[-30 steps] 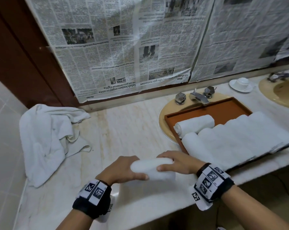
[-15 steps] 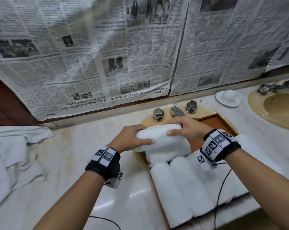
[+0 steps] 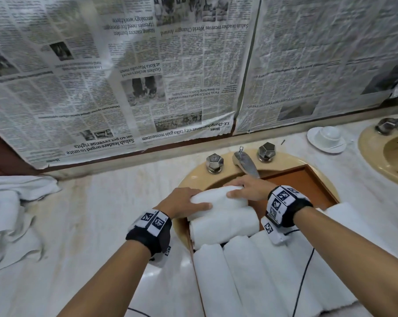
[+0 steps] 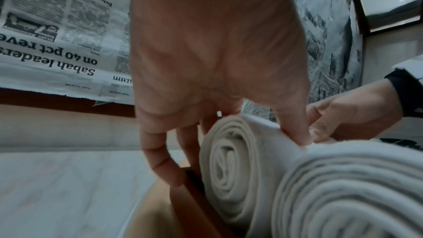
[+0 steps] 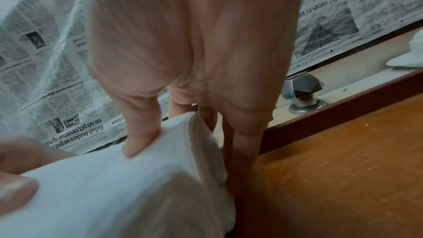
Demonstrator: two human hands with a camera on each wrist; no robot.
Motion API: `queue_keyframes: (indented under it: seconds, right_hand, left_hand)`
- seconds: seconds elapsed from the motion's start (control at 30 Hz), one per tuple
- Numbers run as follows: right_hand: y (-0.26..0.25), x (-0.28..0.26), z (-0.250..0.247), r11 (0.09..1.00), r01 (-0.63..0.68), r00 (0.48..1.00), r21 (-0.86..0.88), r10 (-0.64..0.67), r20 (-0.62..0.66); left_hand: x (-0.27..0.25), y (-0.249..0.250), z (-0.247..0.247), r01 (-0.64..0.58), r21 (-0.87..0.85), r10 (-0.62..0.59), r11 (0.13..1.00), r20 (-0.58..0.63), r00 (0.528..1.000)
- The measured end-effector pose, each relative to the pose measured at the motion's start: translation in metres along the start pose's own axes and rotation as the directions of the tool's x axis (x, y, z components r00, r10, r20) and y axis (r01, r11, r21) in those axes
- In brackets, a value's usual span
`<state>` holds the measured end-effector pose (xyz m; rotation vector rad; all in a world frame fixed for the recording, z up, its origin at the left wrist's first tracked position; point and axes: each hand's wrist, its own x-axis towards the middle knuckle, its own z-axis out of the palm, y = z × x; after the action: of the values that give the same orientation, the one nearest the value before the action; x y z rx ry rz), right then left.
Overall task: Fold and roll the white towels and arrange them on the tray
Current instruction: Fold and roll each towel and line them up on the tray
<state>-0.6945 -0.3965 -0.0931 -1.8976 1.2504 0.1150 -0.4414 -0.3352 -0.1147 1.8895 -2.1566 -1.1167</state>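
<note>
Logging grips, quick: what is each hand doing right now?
Left hand: closed on the rolled towel, at its left end.
Right hand: closed on the same towel, at its right end.

We reach both forearms forward, our left hand (image 3: 184, 202) and right hand (image 3: 250, 188) side by side, palms down, each with thumb near and fingers curled over the far side, both wrists wearing marker-printed bands.
</note>
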Motion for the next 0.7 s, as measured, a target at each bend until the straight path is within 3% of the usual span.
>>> queue_keyframes:
  seconds: [0.27,0.37,0.53,0.7]
  right_hand:
    - [0.000,0.010,0.006,0.994,-0.084,0.995,-0.064,0.080,-0.064]
    - [-0.001,0.010,0.010,0.990,-0.119,0.985,-0.080,0.107,-0.136]
    - [-0.006,0.004,0.011,0.988,-0.129,0.982,-0.083,0.116,-0.147]
    - [-0.008,-0.010,0.012,0.978,-0.178,0.972,-0.112,0.157,-0.176]
  left_hand:
    - [0.000,-0.008,0.002,0.076,-0.023,-0.077,0.997,-0.023,0.997]
    - [-0.003,-0.004,0.006,0.108,-0.075,-0.114,0.991,-0.085,0.990]
    - [-0.008,-0.004,0.023,0.147,-0.188,-0.187,0.971,-0.216,0.958]
    - [-0.020,-0.008,0.027,0.088,-0.298,-0.186,0.950,-0.319,0.929]
